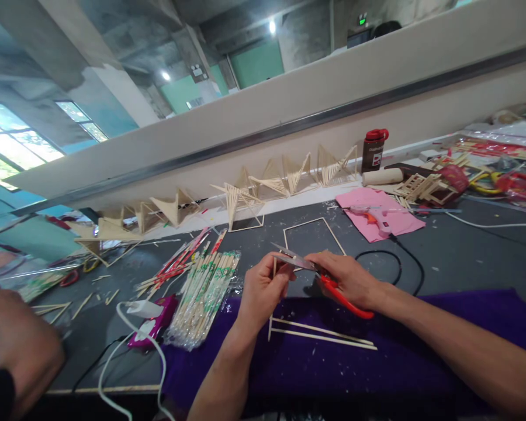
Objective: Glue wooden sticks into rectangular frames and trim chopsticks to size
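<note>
My right hand (348, 278) is closed around the red handles of a pair of scissors (342, 297), whose blades point left and stand apart. Between the fingers of my left hand (265, 286) is a thin wooden stick, close to the blades; my fingers hide part of it. Below my hands, two long wooden sticks (324, 338) lie side by side on a purple cloth (403, 362). A short upright piece (270, 330) meets their left ends; whether it joins the held stick I cannot tell. Behind the scissors, a thin stick frame (322, 220) rests on the grey table.
A plastic-wrapped bundle of sticks (206, 292) and a purple power strip (155, 324) lie left. A glue gun (374, 217) rests on pink paper (412, 223); its black cord loops nearby. Stick models (234, 202) line the wall. Another person's arm (20, 345) is at far left.
</note>
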A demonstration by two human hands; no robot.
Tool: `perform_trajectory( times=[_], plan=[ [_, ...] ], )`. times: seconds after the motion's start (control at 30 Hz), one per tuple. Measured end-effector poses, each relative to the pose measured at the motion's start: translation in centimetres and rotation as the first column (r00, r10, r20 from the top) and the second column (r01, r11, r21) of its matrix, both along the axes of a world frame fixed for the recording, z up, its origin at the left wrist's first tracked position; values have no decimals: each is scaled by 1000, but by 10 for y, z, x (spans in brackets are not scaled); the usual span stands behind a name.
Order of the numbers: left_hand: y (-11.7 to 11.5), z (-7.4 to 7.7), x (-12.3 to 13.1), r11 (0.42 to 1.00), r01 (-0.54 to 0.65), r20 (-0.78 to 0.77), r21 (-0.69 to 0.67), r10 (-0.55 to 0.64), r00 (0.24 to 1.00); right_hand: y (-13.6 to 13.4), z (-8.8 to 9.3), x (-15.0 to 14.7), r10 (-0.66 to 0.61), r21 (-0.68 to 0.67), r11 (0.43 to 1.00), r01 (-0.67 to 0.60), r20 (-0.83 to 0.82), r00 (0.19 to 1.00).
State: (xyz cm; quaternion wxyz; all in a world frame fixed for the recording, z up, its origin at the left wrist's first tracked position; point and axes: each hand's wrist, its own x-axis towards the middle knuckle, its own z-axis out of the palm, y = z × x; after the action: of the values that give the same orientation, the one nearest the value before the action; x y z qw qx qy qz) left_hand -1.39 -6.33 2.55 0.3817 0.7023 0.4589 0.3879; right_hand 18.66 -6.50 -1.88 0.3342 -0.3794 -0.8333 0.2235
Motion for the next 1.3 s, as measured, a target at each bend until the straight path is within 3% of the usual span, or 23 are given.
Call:
perform_trajectory(
  times=[0.2,0.6,1.3],
  plan=[
    [2,1,2,980,-78,-217,185,118,969,-3,1,-4,-73,-76,994,75,36,997],
    [0,-3,2,939,-85,-189,332,154,970,-8,5,-7,-103,3,995,103,44,994],
    [-3,1,1,973,21,-203,231,27,979,-11,8,-8,-19,-43,999,17,-51,999]
  ],
)
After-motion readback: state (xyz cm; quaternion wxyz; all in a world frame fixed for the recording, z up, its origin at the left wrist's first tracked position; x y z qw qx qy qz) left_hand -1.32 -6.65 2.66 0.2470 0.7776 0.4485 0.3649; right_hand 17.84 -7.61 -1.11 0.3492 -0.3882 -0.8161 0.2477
